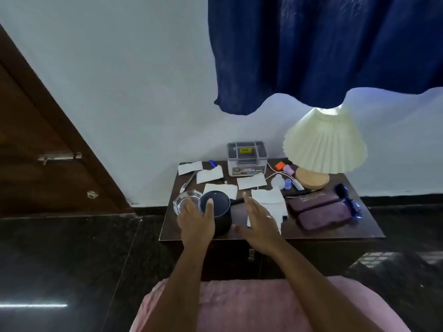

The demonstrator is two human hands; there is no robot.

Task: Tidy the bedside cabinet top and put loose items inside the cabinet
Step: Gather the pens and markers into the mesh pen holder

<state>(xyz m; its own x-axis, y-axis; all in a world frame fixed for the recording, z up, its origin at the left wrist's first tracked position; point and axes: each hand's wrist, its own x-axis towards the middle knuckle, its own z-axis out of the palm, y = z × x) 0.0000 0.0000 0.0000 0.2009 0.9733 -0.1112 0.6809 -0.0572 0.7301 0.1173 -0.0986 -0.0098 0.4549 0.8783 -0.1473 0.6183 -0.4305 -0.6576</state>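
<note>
Listing: bedside cabinet point(335, 232) top, cluttered
Left hand point(195, 221): fingers spread, resting against dark round speaker point(217, 213), beside glass ashtray point(183, 200)
Right hand point(260, 222): open, flat, over white tissues point(271, 200)
Centre back: grey organiser box point(247, 158)
Right side: two purple cases point(318, 209), pleated lamp point(326, 142)
Scattered: paper slips point(251, 181)

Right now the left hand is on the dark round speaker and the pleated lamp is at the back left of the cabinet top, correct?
Not quite. The head view shows the pleated lamp at the back right. The left hand is on the dark round speaker.
</note>
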